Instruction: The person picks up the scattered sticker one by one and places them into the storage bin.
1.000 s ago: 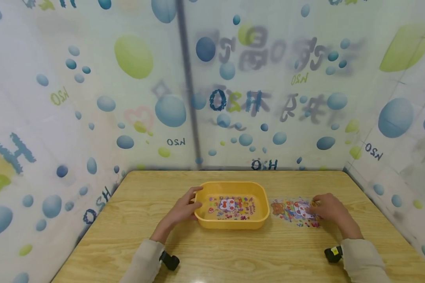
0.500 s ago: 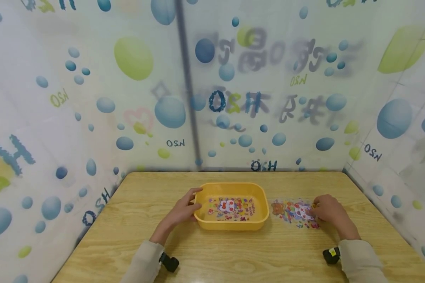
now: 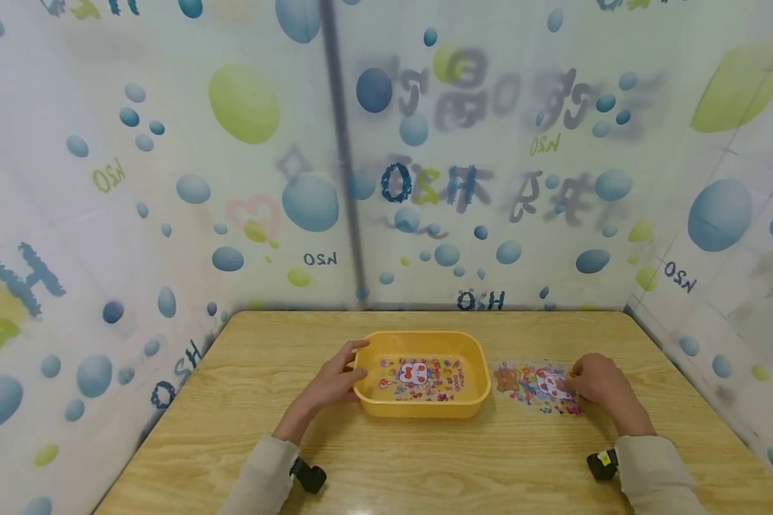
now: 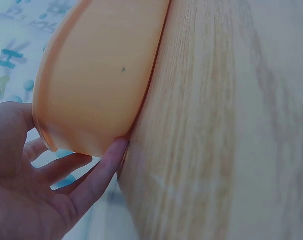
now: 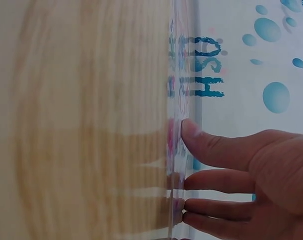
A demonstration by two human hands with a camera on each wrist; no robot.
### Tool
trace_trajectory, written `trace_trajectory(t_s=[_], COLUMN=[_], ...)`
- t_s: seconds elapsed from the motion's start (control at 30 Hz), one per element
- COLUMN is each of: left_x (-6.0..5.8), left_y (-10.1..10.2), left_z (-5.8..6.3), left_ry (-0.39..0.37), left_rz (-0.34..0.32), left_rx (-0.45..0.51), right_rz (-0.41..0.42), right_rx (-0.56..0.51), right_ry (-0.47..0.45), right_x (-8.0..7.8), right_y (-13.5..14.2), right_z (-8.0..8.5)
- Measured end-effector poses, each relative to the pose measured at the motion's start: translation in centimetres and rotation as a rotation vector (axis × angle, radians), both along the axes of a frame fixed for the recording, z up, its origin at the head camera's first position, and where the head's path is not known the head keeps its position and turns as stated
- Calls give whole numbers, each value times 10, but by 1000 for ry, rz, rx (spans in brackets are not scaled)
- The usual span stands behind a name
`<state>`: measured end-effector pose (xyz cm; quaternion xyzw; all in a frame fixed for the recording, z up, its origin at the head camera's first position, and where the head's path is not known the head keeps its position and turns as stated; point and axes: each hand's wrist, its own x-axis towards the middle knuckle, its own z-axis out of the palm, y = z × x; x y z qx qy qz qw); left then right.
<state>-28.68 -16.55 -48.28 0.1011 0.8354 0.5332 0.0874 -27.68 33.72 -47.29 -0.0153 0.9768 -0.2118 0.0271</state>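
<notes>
A yellow plastic basin (image 3: 421, 409) stands on the wooden table, with colourful cartoon prints on its bottom. My left hand (image 3: 332, 378) grips its left end, thumb at the rim. Fingers (image 4: 99, 172) of that hand lie against the basin's outer wall in the left wrist view. To the basin's right lies a flat, clear plastic piece (image 3: 528, 383) printed with a bear and other cartoon figures. My right hand (image 3: 599, 383) is over its right end, hiding part of it. In the right wrist view its thumb and fingertips (image 5: 191, 131) touch the clear surface, spread apart.
The light wooden table (image 3: 386, 458) runs back to a curtain (image 3: 296, 143) printed with blue and green bubbles, which also hangs on both sides. A black camera (image 3: 309, 475) sits on the left wrist, another black camera (image 3: 603, 465) on the right.
My right hand has shifted very slightly at the clear piece's right end. The left hand and the basin stay where they were.
</notes>
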Motion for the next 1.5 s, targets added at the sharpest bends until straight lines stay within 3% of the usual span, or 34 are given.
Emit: trace_trajectory(t_s=[0.37, 1.17, 1.5], left_x=[1, 1, 0], left_y=[0, 0, 2], left_z=[2, 2, 1], left_ry=[6, 11, 6], left_rz=[-12, -13, 6], left_rx=[-8, -9, -8], right_rz=[-44, -47, -64], right_rx=[0, 13, -174], right_ry=[-36, 26, 86], right_x=[-1, 3, 2], right_y=[-4, -7, -1], right_z=[5, 6, 5])
